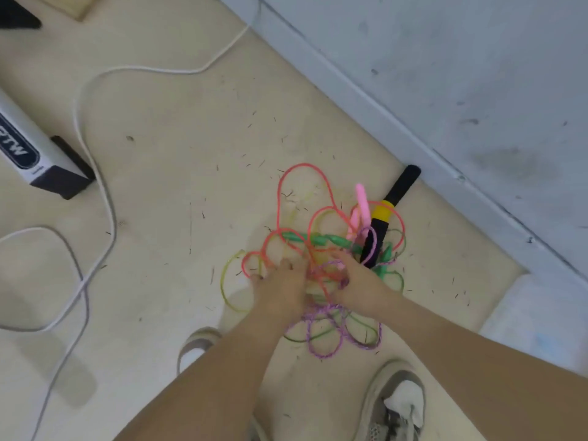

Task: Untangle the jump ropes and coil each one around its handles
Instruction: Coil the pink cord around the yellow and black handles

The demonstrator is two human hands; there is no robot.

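The tangle of jump ropes lies on the beige floor, close to the base of the grey wall.

- Red rope: forms the widest loops at the far side of the tangle.
- Purple braided rope: loops lie nearest the person's shoes.
- Yellow-green rope: one loop extends out to the left.
- Black handle with yellow band: points toward the wall, beside a pink handle.
- Green handle: lies across the middle.

The left hand and the right hand both reach into the centre of the tangle, close together. Motion blur hides the fingers, so I cannot tell whether either hand grips a rope.

A white cable curves across the floor to the left, past a white box.
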